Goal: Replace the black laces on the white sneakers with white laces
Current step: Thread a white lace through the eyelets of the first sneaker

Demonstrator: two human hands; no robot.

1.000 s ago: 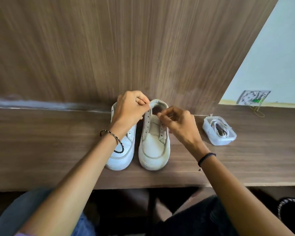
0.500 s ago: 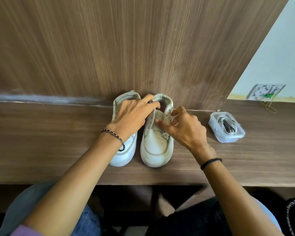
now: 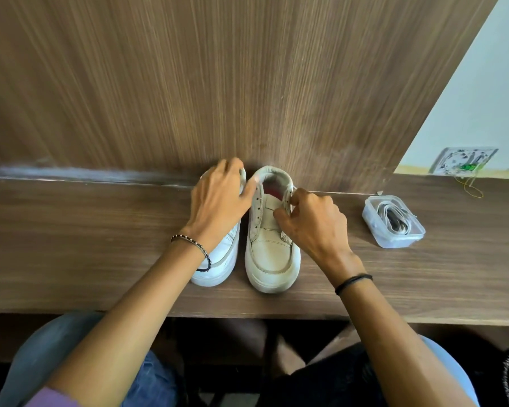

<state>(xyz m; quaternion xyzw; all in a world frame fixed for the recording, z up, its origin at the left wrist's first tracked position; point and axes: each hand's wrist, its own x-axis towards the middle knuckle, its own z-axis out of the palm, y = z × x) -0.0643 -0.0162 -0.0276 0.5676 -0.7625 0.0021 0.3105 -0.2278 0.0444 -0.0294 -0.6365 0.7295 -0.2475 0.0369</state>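
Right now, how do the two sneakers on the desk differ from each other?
The left sneaker looks cleaner and whiter; the right sneaker is creamier. The left hand lies over the left sneaker's top, hiding its eyelets, while the right sneaker's tongue and empty eyelets show. The right hand pinches the right sneaker's eyelet flap. Both stand upright, side by side, toes toward the person.

Indoor room with a fitted desk-type bench, wood-grain laminate, butted against a matching upright panel. Pale painted wall beyond the bench's far right corner carries a socket plate with loose wire. Sneakers on the bench point to a home; not confirmed.
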